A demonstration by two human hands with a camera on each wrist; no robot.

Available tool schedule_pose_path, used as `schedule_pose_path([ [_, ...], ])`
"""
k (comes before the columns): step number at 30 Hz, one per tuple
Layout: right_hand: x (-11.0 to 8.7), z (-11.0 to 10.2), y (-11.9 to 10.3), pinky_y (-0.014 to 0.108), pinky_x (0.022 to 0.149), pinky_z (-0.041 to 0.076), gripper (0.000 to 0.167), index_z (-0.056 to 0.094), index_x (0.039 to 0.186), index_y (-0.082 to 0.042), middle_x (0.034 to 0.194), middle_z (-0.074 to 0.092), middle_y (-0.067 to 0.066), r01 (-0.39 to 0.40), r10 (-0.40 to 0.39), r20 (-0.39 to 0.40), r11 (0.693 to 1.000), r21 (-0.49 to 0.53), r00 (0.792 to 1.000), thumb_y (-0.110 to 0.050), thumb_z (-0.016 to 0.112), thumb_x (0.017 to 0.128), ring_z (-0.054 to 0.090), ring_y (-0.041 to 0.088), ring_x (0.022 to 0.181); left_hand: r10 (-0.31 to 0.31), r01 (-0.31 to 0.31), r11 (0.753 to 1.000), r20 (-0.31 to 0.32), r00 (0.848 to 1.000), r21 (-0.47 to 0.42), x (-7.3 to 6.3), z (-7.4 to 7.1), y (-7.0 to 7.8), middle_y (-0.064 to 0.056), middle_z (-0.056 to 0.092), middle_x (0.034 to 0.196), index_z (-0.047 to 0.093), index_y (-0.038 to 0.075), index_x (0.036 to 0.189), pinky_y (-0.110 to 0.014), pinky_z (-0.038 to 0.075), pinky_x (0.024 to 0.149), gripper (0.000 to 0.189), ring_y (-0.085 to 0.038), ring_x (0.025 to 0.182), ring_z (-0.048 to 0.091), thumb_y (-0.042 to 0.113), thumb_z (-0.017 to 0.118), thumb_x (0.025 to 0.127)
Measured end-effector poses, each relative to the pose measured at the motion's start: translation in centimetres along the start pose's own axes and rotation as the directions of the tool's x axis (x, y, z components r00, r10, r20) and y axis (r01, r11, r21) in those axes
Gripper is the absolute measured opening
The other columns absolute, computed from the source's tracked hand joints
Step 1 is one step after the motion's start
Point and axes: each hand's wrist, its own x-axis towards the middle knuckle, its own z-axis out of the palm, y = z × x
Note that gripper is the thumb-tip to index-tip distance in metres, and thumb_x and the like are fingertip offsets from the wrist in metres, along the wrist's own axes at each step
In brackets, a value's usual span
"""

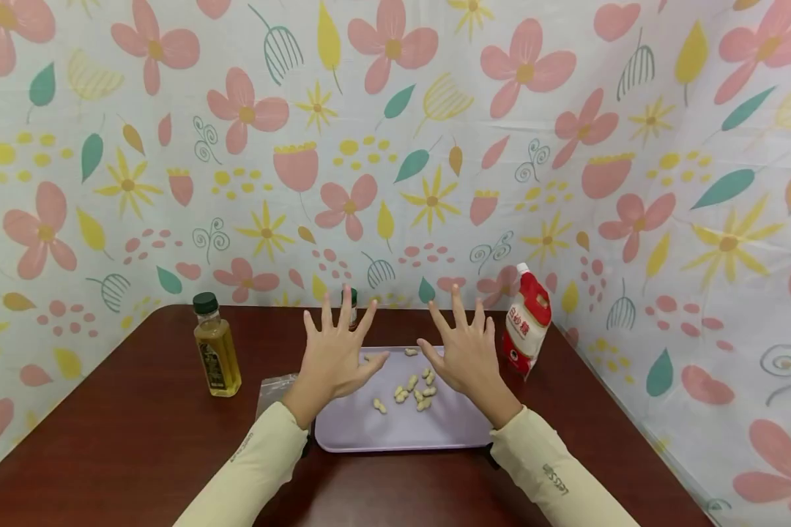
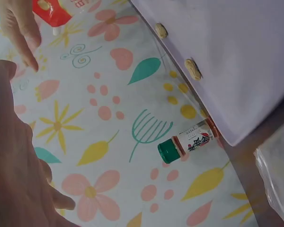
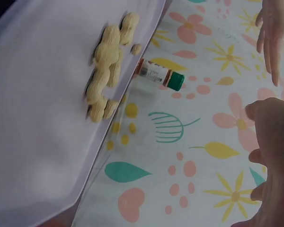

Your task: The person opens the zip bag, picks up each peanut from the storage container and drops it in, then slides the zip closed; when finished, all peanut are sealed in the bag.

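Note:
My left hand (image 1: 335, 359) is raised over the left part of a pale purple tray (image 1: 349, 435), its fingers straight and spread. Over the tray's right part my right hand (image 1: 466, 355) is held up the same way, fingers fanned out. Neither hand holds anything. Several peanuts in their shells (image 1: 412, 383) lie on the tray between the two hands. One more peanut (image 1: 411, 352) sits near the tray's far edge. Behind the left hand's fingers stands a small spice jar with a green cap (image 2: 194, 141), partly hidden in the head view.
A bottle of yellow oil (image 1: 217, 348) with a dark cap stands at the left of the brown table (image 1: 138, 439). A red and white spouted pouch (image 1: 527, 322) stands at the right. A clear plastic bag (image 1: 273, 391) lies left of the tray. Flowered cloth (image 1: 395, 146) hangs behind.

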Motion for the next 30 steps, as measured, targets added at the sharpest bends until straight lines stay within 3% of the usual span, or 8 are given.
schedule_pose_path([
  [4, -0.1, 0.0, -0.6, 0.064, 0.095, 0.039, 0.064, 0.048, 0.148, -0.021, 0.160, 0.024, 0.018, 0.004, -0.004, 0.019, 1.000, 0.005, 1.000, -0.054, 0.056, 0.094, 0.037, 0.052, 0.130, -0.008, 0.008, 1.000, -0.035, 0.999, 0.001, -1.0, -0.7, -0.6, -0.018, 0.007, 0.164, 0.015, 0.032, 0.159, -0.067, 0.031, 0.103, 0.083, -0.050, 0.144, 0.020, 0.071, 0.042, 0.092],
  [9, -0.4, 0.0, -2.1, 0.046, 0.076, 0.049, 0.048, 0.063, 0.132, -0.014, 0.135, 0.052, 0.015, 0.036, -0.034, -0.026, 0.993, 0.110, 0.999, -0.038, 0.067, 0.090, 0.052, 0.037, 0.105, -0.067, 0.067, 0.998, 0.019, 0.998, -0.008, -2.4, -1.8, -1.4, -0.018, 0.026, 0.160, 0.033, 0.031, 0.155, -0.058, 0.044, 0.089, 0.070, -0.045, 0.134, 0.039, 0.058, 0.051, 0.093],
  [12, -0.6, 0.4, -3.0, 0.036, 0.060, 0.047, 0.039, 0.067, 0.123, -0.013, 0.122, 0.058, 0.009, 0.066, -0.054, -0.070, 0.981, 0.182, 0.996, -0.029, 0.070, 0.088, 0.054, 0.030, 0.095, -0.084, 0.085, 0.995, 0.021, 0.996, -0.043, -3.1, -2.1, -1.9, -0.015, 0.036, 0.155, 0.043, 0.030, 0.150, -0.054, 0.046, 0.083, 0.061, -0.042, 0.126, 0.046, 0.049, 0.056, 0.093],
  [15, -0.8, 0.8, -3.9, 0.029, 0.049, 0.041, 0.036, 0.069, 0.121, -0.014, 0.119, 0.060, 0.006, 0.075, -0.062, -0.066, 0.973, 0.217, 0.996, -0.028, 0.070, 0.088, 0.056, 0.026, 0.092, -0.090, 0.087, 0.992, -0.027, 0.996, -0.093, -4.0, -1.8, -2.5, -0.012, 0.048, 0.146, 0.052, 0.028, 0.144, -0.051, 0.049, 0.078, 0.055, -0.038, 0.117, 0.054, 0.041, 0.061, 0.092],
  [18, -0.7, 0.9, -5.0, 0.027, 0.048, 0.040, 0.034, 0.069, 0.120, -0.016, 0.118, 0.061, 0.004, 0.069, -0.062, -0.038, 0.970, 0.233, 0.997, -0.029, 0.069, 0.089, 0.059, 0.025, 0.094, -0.102, 0.092, 0.986, -0.069, 0.992, -0.141, -4.8, -1.5, -3.2, -0.008, 0.057, 0.136, 0.060, 0.025, 0.137, -0.046, 0.052, 0.067, 0.048, -0.035, 0.107, 0.059, 0.036, 0.064, 0.090],
  [21, -0.5, 1.0, -6.1, 0.028, 0.051, 0.043, 0.034, 0.069, 0.119, -0.016, 0.117, 0.064, 0.003, 0.077, -0.077, -0.013, 0.964, 0.254, 0.997, -0.029, 0.070, 0.088, 0.062, 0.023, 0.094, -0.127, 0.113, 0.976, -0.065, 0.990, -0.184, -5.6, -1.4, -4.0, -0.006, 0.062, 0.128, 0.064, 0.023, 0.131, -0.044, 0.052, 0.064, 0.042, -0.033, 0.102, 0.061, 0.034, 0.065, 0.090],
  [25, -0.2, 1.1, -7.6, 0.026, 0.050, 0.043, 0.033, 0.069, 0.119, -0.017, 0.116, 0.066, 0.001, 0.071, -0.092, 0.052, 0.948, 0.310, 0.994, -0.031, 0.069, 0.089, 0.064, 0.018, 0.085, -0.169, 0.157, 0.960, -0.033, 0.985, -0.231, -6.7, -1.3, -5.2, -0.008, 0.065, 0.123, 0.067, 0.020, 0.126, -0.042, 0.052, 0.062, 0.038, -0.033, 0.098, 0.062, 0.033, 0.066, 0.090],
  [30, 0.3, 1.6, -9.8, 0.028, 0.053, 0.046, 0.033, 0.070, 0.119, -0.015, 0.119, 0.065, 0.002, 0.010, -0.095, 0.178, 0.904, 0.427, 0.979, -0.031, 0.067, 0.090, 0.065, 0.015, 0.078, -0.243, 0.244, 0.922, 0.042, 0.969, -0.299, -7.7, -1.1, -7.1, -0.013, 0.065, 0.121, 0.067, 0.016, 0.124, -0.032, 0.042, 0.045, 0.037, -0.028, 0.079, 0.062, 0.029, 0.067, 0.089],
])
